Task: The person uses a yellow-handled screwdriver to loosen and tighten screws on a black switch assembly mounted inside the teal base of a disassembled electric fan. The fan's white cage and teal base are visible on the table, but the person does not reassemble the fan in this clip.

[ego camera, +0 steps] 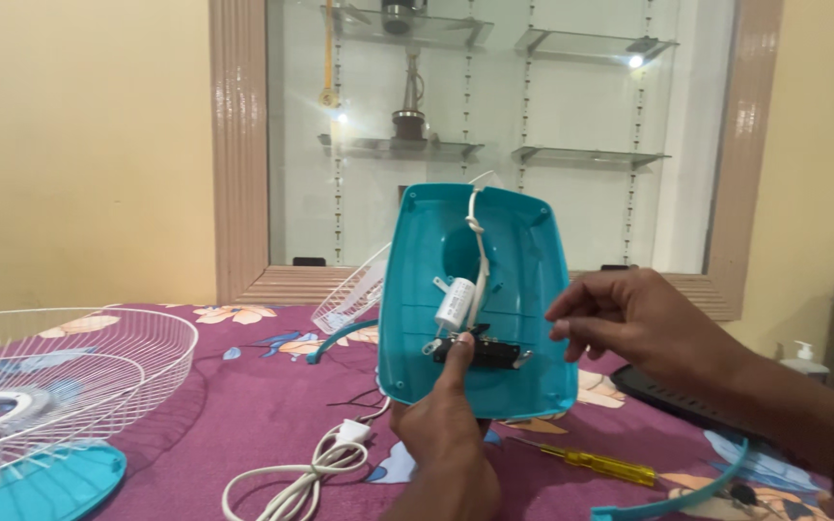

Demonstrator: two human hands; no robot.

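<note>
The teal fan base (523, 289) stands upright on the bench (243, 415), its open underside turned to the person. The left hand (446, 434) comes up from below and grips the lower edge of it, with the thumb pressed on a small black part (480, 353) inside. The right hand (629, 314) reaches in from the right, fingers bent loosely together near the right rim of the base; I cannot tell if it pinches something. Inside the base I see one white cylinder (456, 301) and one white cord (478, 251) with a knot. On the flowered purple cloth lie one yellow screwdriver (602, 465), one coiled white cable (301, 473) and two white wire grilles (60, 376). One white pump bottle (805, 357) stands at the far right.
</note>
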